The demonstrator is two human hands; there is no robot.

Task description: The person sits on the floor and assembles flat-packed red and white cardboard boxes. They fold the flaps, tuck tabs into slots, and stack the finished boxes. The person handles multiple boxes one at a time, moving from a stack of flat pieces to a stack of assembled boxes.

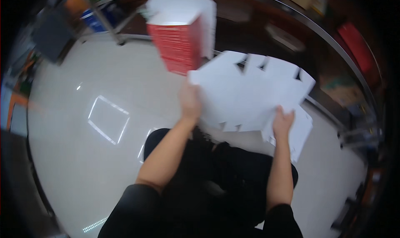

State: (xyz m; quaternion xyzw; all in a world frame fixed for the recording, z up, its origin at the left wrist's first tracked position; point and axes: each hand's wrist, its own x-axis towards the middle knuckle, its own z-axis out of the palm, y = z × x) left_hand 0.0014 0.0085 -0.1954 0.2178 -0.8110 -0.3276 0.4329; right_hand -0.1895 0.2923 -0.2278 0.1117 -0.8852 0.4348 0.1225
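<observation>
A flat white cardboard box blank (243, 92) with notched flaps along its edges is held up over my lap. My left hand (191, 101) grips its left edge, with the fingers partly hidden and blurred. On its lower right part, my right hand (283, 120) pinches it with the thumb on top. A second white cardboard piece (303, 132) shows behind and to the right of my right hand; I cannot tell whether it is joined to the first. Just beyond the blank stands a tall stack of red and white cardboard pieces (177, 46).
A metal-framed rack or table (325, 34) curves along the far and right side, with boxes and a red item (355, 46) on it. A blue container (95, 20) is at the far left. The glossy tiled floor (79, 125) reflects ceiling lights.
</observation>
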